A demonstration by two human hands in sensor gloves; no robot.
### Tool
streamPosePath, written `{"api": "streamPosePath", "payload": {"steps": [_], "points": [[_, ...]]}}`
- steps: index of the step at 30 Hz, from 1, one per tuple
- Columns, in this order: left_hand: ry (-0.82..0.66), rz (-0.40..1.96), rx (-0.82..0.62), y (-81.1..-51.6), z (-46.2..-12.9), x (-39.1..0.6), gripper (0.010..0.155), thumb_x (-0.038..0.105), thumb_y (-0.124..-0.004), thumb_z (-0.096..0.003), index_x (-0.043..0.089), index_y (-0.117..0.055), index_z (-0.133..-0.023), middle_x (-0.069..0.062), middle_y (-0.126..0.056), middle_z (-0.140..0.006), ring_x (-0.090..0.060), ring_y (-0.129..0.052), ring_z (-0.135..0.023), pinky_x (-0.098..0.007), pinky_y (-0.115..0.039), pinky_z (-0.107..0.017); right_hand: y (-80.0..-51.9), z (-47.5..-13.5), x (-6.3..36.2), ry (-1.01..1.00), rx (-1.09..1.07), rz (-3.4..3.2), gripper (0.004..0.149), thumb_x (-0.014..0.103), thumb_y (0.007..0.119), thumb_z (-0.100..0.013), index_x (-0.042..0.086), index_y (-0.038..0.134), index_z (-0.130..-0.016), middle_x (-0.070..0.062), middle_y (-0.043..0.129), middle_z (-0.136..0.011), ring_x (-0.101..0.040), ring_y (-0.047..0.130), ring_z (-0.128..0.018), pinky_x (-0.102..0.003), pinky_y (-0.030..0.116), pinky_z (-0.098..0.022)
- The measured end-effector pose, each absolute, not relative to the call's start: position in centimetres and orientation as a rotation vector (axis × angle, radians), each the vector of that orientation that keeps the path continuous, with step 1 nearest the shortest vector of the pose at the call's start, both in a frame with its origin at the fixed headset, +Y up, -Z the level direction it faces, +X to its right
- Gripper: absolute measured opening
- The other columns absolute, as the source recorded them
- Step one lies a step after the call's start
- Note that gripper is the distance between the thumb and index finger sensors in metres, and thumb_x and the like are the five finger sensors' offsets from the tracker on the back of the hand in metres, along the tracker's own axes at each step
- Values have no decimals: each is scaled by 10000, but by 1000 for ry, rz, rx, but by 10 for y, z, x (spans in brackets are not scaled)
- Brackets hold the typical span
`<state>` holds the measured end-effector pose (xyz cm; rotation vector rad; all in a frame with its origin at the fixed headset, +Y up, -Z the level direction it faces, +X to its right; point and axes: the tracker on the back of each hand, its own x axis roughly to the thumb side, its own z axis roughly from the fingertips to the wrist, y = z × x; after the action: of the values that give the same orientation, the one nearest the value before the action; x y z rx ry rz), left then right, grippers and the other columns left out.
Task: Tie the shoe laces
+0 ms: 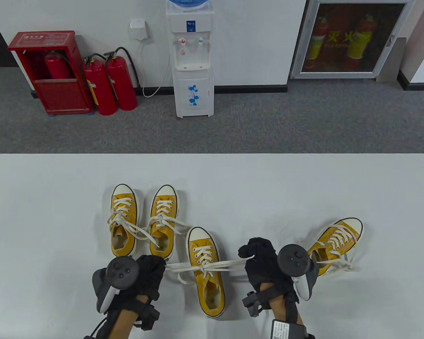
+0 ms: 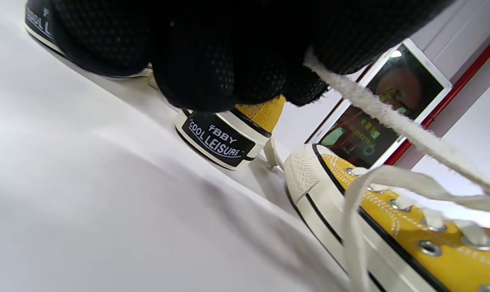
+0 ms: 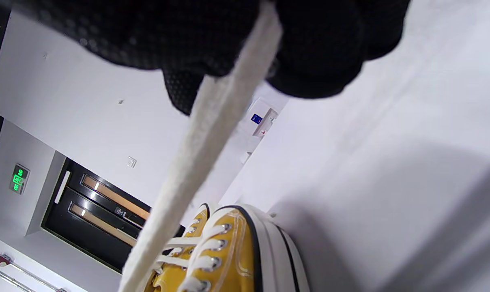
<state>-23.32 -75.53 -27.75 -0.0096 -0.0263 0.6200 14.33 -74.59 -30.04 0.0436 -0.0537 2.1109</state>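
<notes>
Laces of middle shoe, taut between left hand and right hand.

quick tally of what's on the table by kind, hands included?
Yellow sneakers: 4 —
Gloved hands: 2 — left hand, right hand, each pulling a lace end of the middle sneaker
Total: 6

Yellow canvas shoe, woven cotton laces.
</notes>
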Motion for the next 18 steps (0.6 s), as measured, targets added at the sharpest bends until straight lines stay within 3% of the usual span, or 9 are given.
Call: {"api": "streamPosePath", "payload": {"steps": [10,18], "points": [[-32,563,7,-755,-276,-232,395,465,-793,-483,294,-879,-829,-6,-969,-791,-270,-1016,-524,-522,-828,-492,-749,-300,140,-43,78,2124,403,155,824,-415,133,881,-813,-89,659,-974,-226,898,-554,-579,636,-614],[-76,500,101,-742,-269,-226,502,529,-771,-481,286,-837,-915,-33,-932,-887,-301,-1010,-631,-555,-799,-546,-748,-297,136,-69,109,2163,481,231,803,-448,165,804,-924,-86,617,-1027,-326,808,-814,-643,533,-669]]}}
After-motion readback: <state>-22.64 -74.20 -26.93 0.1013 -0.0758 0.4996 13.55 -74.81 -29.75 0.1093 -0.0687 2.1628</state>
